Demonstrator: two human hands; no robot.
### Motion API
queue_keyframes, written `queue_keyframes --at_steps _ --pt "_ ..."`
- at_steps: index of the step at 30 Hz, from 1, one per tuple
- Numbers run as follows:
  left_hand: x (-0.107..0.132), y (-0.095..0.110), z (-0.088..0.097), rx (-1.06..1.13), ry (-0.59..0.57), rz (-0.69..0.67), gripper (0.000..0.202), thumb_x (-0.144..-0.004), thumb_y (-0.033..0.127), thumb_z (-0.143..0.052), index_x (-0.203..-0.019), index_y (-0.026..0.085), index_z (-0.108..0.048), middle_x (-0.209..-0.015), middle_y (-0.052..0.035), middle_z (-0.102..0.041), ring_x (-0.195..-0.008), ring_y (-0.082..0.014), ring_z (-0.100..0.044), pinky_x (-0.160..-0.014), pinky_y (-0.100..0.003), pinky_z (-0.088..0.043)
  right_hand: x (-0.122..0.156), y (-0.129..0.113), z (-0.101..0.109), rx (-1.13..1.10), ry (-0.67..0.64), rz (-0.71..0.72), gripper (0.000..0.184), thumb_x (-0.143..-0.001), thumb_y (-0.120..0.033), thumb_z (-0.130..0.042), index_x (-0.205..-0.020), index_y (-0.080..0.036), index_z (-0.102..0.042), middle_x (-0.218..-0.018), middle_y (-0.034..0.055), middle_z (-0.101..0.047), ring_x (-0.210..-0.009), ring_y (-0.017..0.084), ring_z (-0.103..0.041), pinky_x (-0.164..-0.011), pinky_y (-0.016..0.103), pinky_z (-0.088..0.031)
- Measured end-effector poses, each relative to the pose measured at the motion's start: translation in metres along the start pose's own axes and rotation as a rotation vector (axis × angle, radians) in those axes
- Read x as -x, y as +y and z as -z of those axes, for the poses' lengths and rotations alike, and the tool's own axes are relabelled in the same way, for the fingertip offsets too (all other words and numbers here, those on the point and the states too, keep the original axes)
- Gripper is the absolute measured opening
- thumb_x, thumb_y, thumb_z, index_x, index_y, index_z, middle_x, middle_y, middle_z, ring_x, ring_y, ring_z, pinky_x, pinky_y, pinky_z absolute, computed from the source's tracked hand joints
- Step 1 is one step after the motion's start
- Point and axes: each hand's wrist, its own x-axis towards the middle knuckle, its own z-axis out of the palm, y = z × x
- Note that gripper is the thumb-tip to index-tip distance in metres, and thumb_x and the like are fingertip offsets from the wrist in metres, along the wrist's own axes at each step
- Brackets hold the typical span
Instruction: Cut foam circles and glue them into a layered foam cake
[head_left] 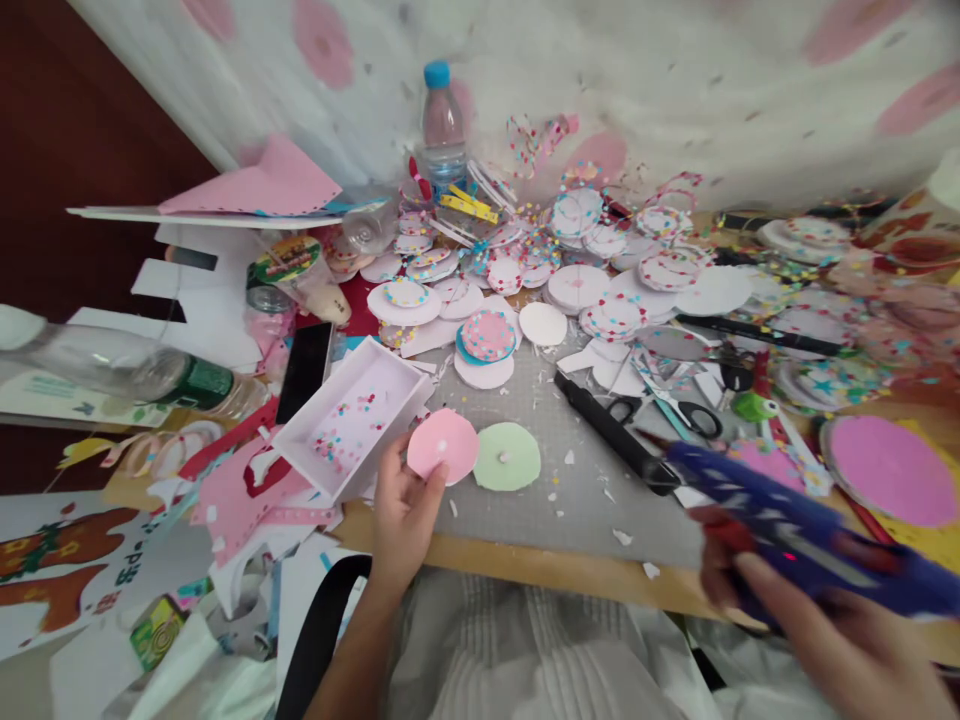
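Note:
My left hand (403,505) pinches a pink foam disc (442,446) by its lower edge, just above the grey cutting mat (600,500). A light green disc (507,457) lies flat on the mat right beside it. My right hand (817,620), blurred by motion at the lower right, is wrapped round a blue glue gun (787,525) whose nozzle points left toward the discs. A white tray (352,415) with confetti dots sits to the left of my left hand.
Several decorated white and pink discs (577,285) pile up at the back. A water bottle (444,130) stands by the wall, another bottle (112,370) lies at left. Scissors (690,412), a black tool (615,430), a phone (304,370) and paper scraps crowd the table.

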Motion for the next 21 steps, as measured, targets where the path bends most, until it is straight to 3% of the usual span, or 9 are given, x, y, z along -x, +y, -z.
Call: queue_keyframes --at_steps 3,5,8,13,21 --pt "0.0 -0.01 -0.005 -0.053 -0.02 -0.05 0.044 -0.083 0.038 -0.066 -0.119 0.021 -0.046 -0.125 -0.0145 -0.063 -0.114 -0.0257 -0.064 -0.094 -0.037 -0.055 -0.033 -0.087 -0.06 -0.104 -0.13 0.015 0.033 -0.087 -0.049 -0.058 -0.069 -0.023 -0.067 -0.066 0.005 -0.065 -0.062 0.021 -0.063 -0.061 0.031 -0.055" --pt "0.002 -0.015 -0.011 -0.065 -0.047 -0.061 0.043 -0.085 0.039 -0.063 -0.12 0.022 -0.044 -0.125 -0.0149 -0.063 -0.114 -0.0258 -0.064 -0.093 -0.038 -0.055 -0.044 -0.116 -0.081 -0.102 -0.165 0.055 0.025 -0.087 -0.046 -0.059 -0.086 -0.024 -0.07 -0.06 0.0007 -0.062 -0.052 0.017 -0.057 -0.048 0.026 -0.05" --pt "0.007 -0.015 -0.017 -0.058 -0.071 -0.037 0.04 -0.088 0.038 -0.06 -0.121 0.022 -0.043 -0.125 -0.0146 -0.063 -0.115 -0.0251 -0.064 -0.094 -0.037 -0.055 -0.047 -0.124 -0.091 -0.089 -0.254 0.195 0.018 -0.089 -0.038 -0.058 -0.092 -0.024 -0.068 -0.063 -0.0001 -0.065 -0.05 0.016 -0.056 -0.046 0.024 -0.048" --pt "0.016 0.002 -0.018 0.029 -0.134 0.023 0.044 -0.091 0.035 -0.057 -0.13 0.021 -0.04 -0.137 -0.0152 -0.055 -0.125 -0.0252 -0.057 -0.1 -0.035 -0.052 -0.044 -0.121 -0.094 -0.034 -0.276 0.31 0.013 -0.09 -0.034 -0.056 -0.088 -0.024 -0.063 -0.079 0.0045 -0.069 -0.067 0.02 -0.065 -0.058 0.028 -0.054" --pt "0.026 0.022 -0.012 0.034 -0.245 0.077 0.047 -0.091 0.04 -0.057 -0.132 0.025 -0.04 -0.139 -0.0128 -0.055 -0.124 -0.0277 -0.057 -0.1 -0.038 -0.054 -0.045 -0.137 -0.091 0.02 -0.323 0.391 0.015 -0.089 -0.029 -0.055 -0.075 -0.026 -0.051 -0.07 0.0021 -0.057 -0.061 0.019 -0.059 -0.056 0.03 -0.05"
